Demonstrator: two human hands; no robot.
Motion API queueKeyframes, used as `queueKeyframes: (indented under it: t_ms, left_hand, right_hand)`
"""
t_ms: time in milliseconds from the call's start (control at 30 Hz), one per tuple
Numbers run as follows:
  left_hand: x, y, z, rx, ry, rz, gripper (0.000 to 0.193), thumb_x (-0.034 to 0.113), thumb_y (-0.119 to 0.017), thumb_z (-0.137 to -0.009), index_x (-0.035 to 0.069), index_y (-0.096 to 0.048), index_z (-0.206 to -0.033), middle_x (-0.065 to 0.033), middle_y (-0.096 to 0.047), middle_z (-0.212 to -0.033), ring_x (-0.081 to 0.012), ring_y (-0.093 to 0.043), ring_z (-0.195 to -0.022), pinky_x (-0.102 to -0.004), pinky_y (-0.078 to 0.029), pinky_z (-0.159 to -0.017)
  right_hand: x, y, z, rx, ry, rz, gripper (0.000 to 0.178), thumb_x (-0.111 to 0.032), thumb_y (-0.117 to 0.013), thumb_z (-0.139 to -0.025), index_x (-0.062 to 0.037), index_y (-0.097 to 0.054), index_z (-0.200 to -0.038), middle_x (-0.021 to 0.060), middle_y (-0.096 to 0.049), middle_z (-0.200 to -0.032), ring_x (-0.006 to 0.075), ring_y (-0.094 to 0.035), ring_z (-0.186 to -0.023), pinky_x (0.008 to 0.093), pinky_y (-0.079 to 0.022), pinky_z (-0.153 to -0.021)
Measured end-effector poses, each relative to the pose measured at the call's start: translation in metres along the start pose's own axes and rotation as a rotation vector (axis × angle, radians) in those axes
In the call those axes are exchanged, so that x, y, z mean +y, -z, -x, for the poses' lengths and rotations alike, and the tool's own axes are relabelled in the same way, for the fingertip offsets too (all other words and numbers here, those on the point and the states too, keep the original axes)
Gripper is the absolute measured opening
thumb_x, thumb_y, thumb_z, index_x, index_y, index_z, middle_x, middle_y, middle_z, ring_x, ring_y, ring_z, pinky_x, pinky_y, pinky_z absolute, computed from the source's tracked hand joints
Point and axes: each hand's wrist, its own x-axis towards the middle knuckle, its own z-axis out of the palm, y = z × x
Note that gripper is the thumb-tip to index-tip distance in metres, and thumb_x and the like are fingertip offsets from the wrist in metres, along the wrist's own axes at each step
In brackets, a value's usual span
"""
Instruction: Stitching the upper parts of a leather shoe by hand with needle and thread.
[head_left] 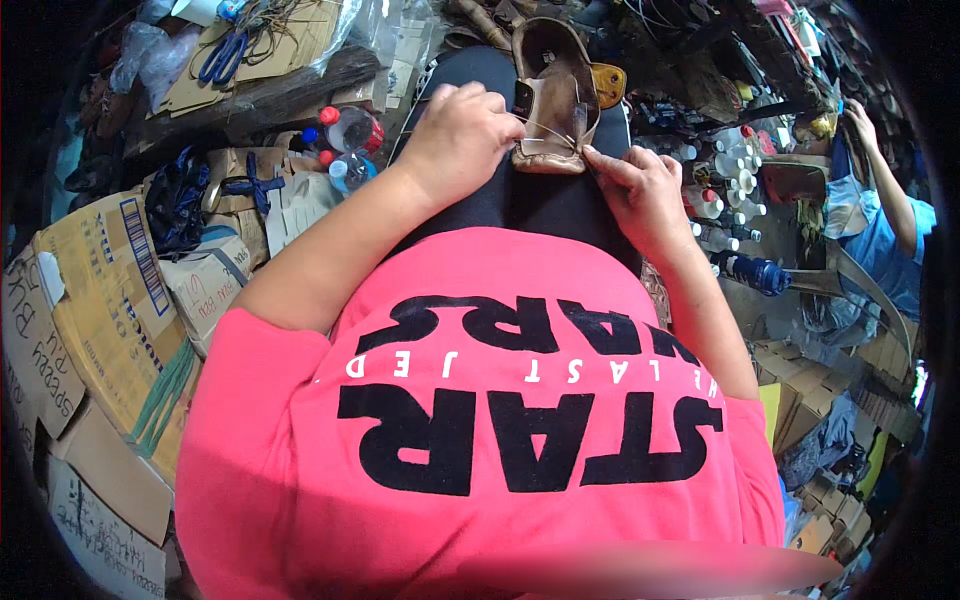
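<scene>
A brown leather shoe (553, 165) rests across my dark-trousered thighs, its open end toward me and its worn inside facing up. A tan strap with metal studs (607, 85) sticks out on its right side. My left hand (462, 130) is closed beside the shoe's left edge, fingertips pinched at a thin pale thread (545, 132) that crosses the shoe's opening. At the near right corner, my right hand (640, 190) has thumb and forefinger pressed together against the rim. What lies between those fingertips is too small to make out.
Plastic bottles (352, 130) stand to my left, near cardboard boxes (110, 290) and blue-handled scissors (222, 58). Several white bottles (735, 185) and a dark blue bottle (755, 272) are on the right. Farther right, another person in a blue shirt (885, 240) raises an arm.
</scene>
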Motion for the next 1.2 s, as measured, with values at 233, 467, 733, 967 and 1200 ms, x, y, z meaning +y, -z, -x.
queueKeyframes:
  t_ms: [233, 467, 733, 967, 1200]
  left_hand:
    - [-0.008, -0.025, -0.018, 0.044, -0.07, 0.131, 0.02, 0.016, -0.067, -0.074, 0.026, -0.072, -0.09, 0.0009, -0.053, -0.077, -0.0202, -0.052, -0.083, -0.035, -0.035, -0.074]
    - [-0.012, -0.029, -0.021, -0.022, -0.061, 0.085, 0.028, 0.013, -0.066, -0.074, 0.032, -0.073, -0.093, 0.0017, -0.051, -0.076, -0.0195, -0.05, -0.083, -0.0353, -0.033, -0.075]
    - [-0.009, -0.031, -0.022, -0.039, -0.064, 0.077, 0.021, 0.018, -0.067, -0.076, 0.031, -0.073, -0.091, 0.0026, -0.05, -0.071, -0.0182, -0.051, -0.08, -0.0351, -0.032, -0.076]
    - [-0.013, -0.034, -0.039, -0.136, -0.089, 0.191, 0.009, 0.021, -0.069, -0.074, 0.023, -0.071, -0.082, 0.0022, -0.053, -0.072, -0.0178, -0.054, -0.084, -0.0353, -0.032, -0.079]
    - [-0.001, -0.024, -0.015, -0.083, 0.113, 0.086, 0.016, 0.02, -0.069, -0.073, 0.024, -0.072, -0.089, 0.0048, -0.064, -0.078, -0.0162, -0.053, -0.089, -0.0364, -0.03, -0.08]
  right_hand:
    - [0.041, 0.005, -0.021, -0.131, -0.032, -0.499, 0.035, 0.0, -0.063, -0.074, -0.0196, -0.071, -0.103, 0.0043, -0.055, -0.075, 0.0215, -0.053, -0.08, 0.031, -0.044, -0.077]
    - [0.055, 0.005, -0.037, -0.239, 0.014, -0.491, 0.041, 0.008, -0.058, -0.073, -0.0191, -0.072, -0.1, 0.0019, -0.05, -0.073, 0.018, -0.05, -0.08, 0.0287, -0.042, -0.078]
    - [0.062, -0.001, -0.039, -0.313, 0.001, -0.658, 0.043, 0.011, -0.057, -0.07, -0.0159, -0.072, -0.101, -0.0003, -0.049, -0.073, 0.0146, -0.047, -0.076, 0.0272, -0.042, -0.076]
    - [0.056, 0.002, -0.042, -0.347, -0.023, -0.715, 0.047, 0.013, -0.054, -0.07, -0.0112, -0.071, -0.106, -0.0028, -0.044, -0.074, 0.0121, -0.043, -0.077, 0.0212, -0.038, -0.076]
    - [0.035, 0.002, -0.026, -0.253, -0.198, -0.809, 0.03, 0.0, -0.064, -0.081, -0.0088, -0.068, -0.11, -0.0023, -0.06, -0.089, 0.0067, -0.053, -0.085, 0.0214, -0.044, -0.078]
